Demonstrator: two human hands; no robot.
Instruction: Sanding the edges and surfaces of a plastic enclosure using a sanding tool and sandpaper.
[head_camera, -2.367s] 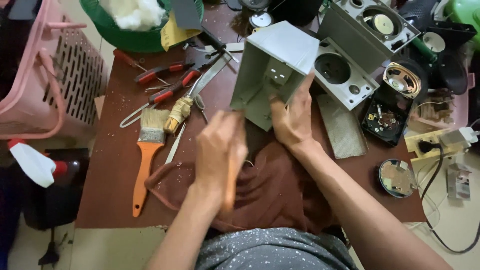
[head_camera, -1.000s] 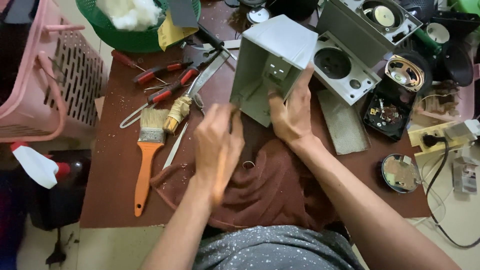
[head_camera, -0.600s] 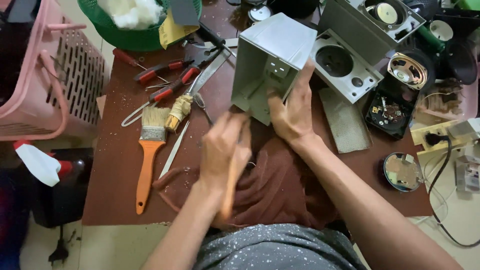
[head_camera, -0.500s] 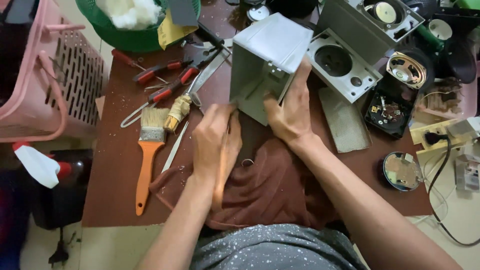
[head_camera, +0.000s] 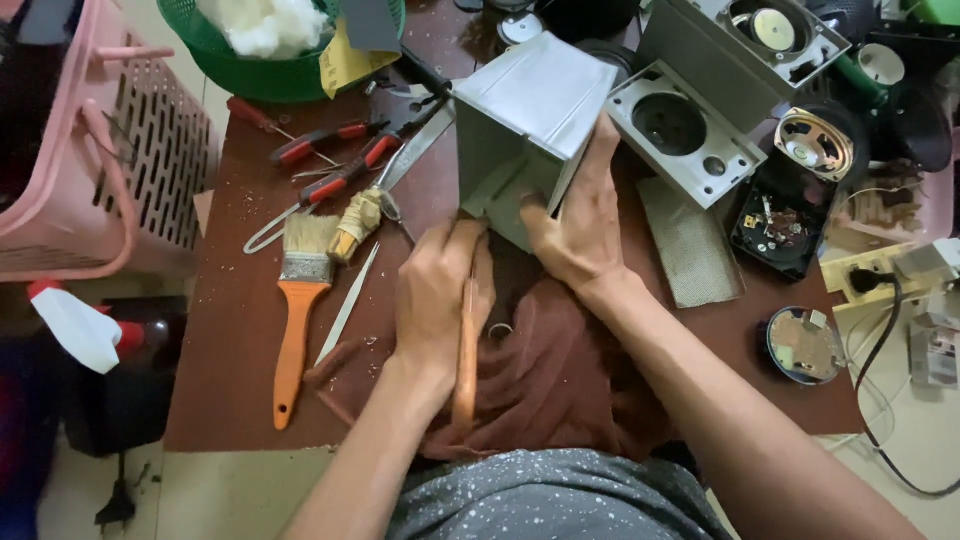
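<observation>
Grey speaker box (head_camera: 535, 120) sits mid-counter, open end tipped toward the person, far end pointing up and away; long axis runs roughly near-to-far, slightly tilted right. Right hand (head_camera: 578, 225) is clamped on the box's near right edge, thumb tucked into the opening, fingers up along the right wall. It is the hand in firm contact with the box, bracing it.

Left hand (head_camera: 435, 300) is closed around an orange-handled tool (head_camera: 466, 350). The handle runs along the wrist toward the person; the working end points up and away toward the lower left lip of the box opening. The tip is hidden behind the fingers, so whether it touches the box cannot be told. The box lies just ahead and slightly right of the left hand, tool axis nearly in line with the box axis.

Under both hands: brown cloth (head_camera: 560, 380) spread on the brown counter (head_camera: 230, 340). Small metal ring (head_camera: 500, 330) on the cloth just right of the tool.

Left of the left hand: orange-handled paintbrush (head_camera: 297, 320), a thin pale stick (head_camera: 347, 305), red-handled pliers (head_camera: 345, 175). Right of the box: grey speaker front panel (head_camera: 685, 135) with a round hole, grey mesh piece (head_camera: 692, 240), loose speaker driver (head_camera: 813, 143). Pink basket (head_camera: 90, 150) at far left, green basket (head_camera: 270, 75) with white stuffing at top.
</observation>
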